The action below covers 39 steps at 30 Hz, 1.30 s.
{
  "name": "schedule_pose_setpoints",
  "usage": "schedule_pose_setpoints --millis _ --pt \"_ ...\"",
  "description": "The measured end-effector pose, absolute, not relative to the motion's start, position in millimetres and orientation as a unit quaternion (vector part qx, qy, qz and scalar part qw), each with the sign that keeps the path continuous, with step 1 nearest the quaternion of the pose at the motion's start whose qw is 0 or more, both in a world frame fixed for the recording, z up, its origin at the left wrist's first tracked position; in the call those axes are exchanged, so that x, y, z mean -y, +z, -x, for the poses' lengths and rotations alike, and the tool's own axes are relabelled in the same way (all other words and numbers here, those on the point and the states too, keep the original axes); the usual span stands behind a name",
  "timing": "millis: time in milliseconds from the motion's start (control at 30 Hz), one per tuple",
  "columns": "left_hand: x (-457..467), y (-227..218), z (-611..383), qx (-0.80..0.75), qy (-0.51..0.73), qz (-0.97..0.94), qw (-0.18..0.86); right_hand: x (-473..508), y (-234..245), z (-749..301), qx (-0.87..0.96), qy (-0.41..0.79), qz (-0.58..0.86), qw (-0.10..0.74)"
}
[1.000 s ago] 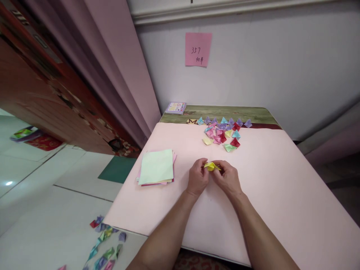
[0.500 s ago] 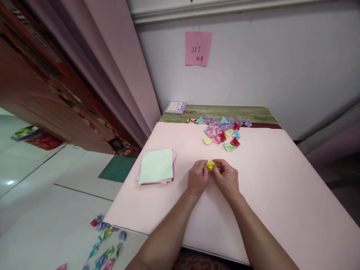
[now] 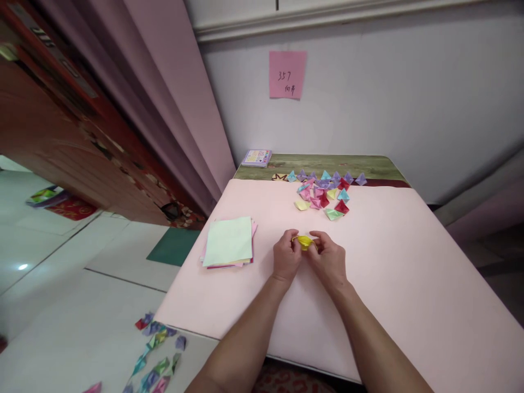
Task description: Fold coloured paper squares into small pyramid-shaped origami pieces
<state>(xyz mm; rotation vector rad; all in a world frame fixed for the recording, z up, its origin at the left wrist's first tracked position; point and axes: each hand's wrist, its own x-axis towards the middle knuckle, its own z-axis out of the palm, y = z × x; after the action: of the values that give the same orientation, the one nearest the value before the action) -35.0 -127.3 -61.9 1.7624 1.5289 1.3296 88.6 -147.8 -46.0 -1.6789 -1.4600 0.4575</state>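
Both my hands meet over the middle of the pink table (image 3: 409, 284). My left hand (image 3: 286, 257) and my right hand (image 3: 331, 263) each pinch one end of a small folded yellow paper piece (image 3: 304, 241), fingers closed on it, just above the tabletop. A stack of square coloured paper sheets (image 3: 228, 249), pale green on top, lies to the left of my left hand. A pile of several folded paper pieces (image 3: 323, 192) in purple, blue, pink, red and yellow sits farther back on the table.
A small pad of paper (image 3: 256, 158) lies at the table's back left corner by the pink curtain (image 3: 172, 109). A pink note (image 3: 287, 75) hangs on the wall. Several folded paper pieces (image 3: 153, 355) are scattered on the floor at lower left.
The yellow piece has been pressed narrower between my fingers, and its pointed right tip no longer sticks out. Both hands stay in about the same place.
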Motion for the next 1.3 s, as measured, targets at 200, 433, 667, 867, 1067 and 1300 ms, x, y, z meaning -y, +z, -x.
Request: schedule_pose_setpoints --millis 200,433,667,867,1067,1300 --pt "126 -61 36 -0.573 0.486 -0.609 0.253 150 -48 -88 0.668 0.063 0.622 0.404" --pt "127 -63 36 -0.569 0.478 -0.624 0.241 153 -49 -88 0.700 0.035 0.616 0.359" --pt "128 -61 36 -0.536 0.479 -0.657 0.227 152 -48 -84 0.677 0.041 0.646 0.351" --pt "130 -53 38 -0.519 0.491 -0.639 0.283 154 -51 -82 0.629 0.124 0.658 0.395" --pt "128 -50 44 -0.525 0.500 -0.593 0.351 144 -37 -81 0.661 0.122 0.674 0.307" --pt "105 -47 39 -0.532 0.501 -0.563 0.386 121 -22 -85 0.719 0.079 0.641 0.256"
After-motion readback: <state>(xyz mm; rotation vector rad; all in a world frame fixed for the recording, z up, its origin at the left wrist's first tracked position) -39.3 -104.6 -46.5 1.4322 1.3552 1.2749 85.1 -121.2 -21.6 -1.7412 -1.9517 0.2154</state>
